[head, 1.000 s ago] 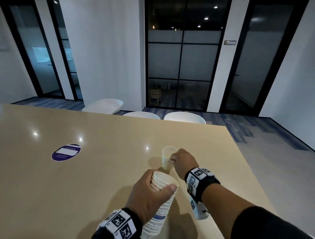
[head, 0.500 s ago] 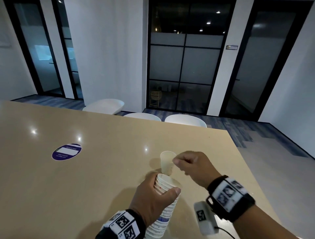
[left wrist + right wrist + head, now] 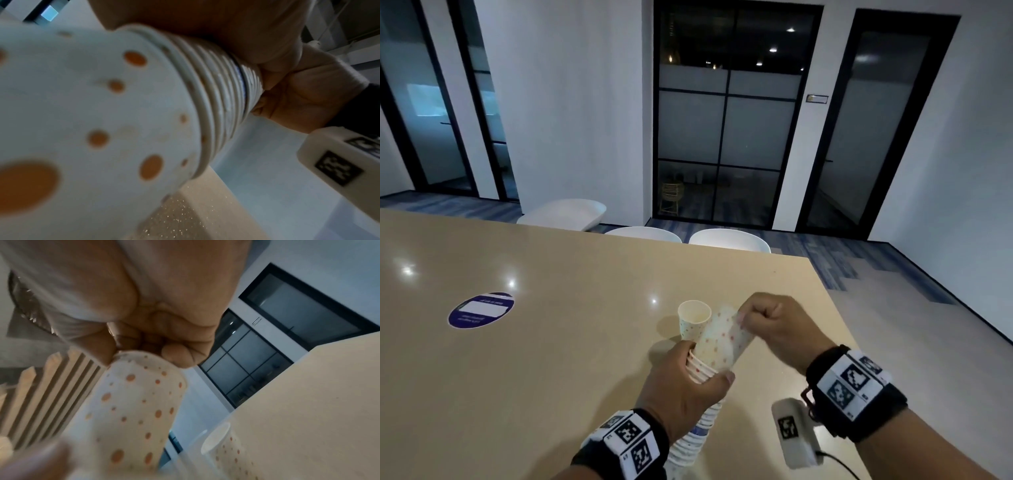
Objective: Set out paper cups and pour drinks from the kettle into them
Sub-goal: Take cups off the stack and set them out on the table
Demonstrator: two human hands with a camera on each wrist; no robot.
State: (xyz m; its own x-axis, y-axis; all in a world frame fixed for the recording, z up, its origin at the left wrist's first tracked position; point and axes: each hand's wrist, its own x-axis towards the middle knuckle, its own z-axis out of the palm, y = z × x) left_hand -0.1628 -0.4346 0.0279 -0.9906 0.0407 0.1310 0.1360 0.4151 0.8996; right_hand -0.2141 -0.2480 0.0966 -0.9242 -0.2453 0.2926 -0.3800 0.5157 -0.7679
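My left hand [image 3: 704,366] grips a tall stack of dotted paper cups [image 3: 697,437] just above the table, seen close up in the left wrist view as stacked rims [image 3: 222,91]. My right hand [image 3: 742,318] pinches the upper end of the top cup [image 3: 722,342], which sticks partly out of the stack and tilts to the right. The right wrist view shows that cup [image 3: 135,402] under my curled fingers [image 3: 179,353]. One single cup [image 3: 693,323] stands upright and empty on the table behind the stack, also in the right wrist view [image 3: 226,449]. No kettle is in view.
The beige table [image 3: 534,377] carries a round purple sticker [image 3: 480,310] at the left. Its right edge [image 3: 835,315] runs close beside my right hand. White chairs [image 3: 729,240] stand along the far side, in front of dark glass doors.
My right hand let go of the single cup on the table, came back to the stack, pinched the top cup and drew it partly out. The left hand kept holding the stack.
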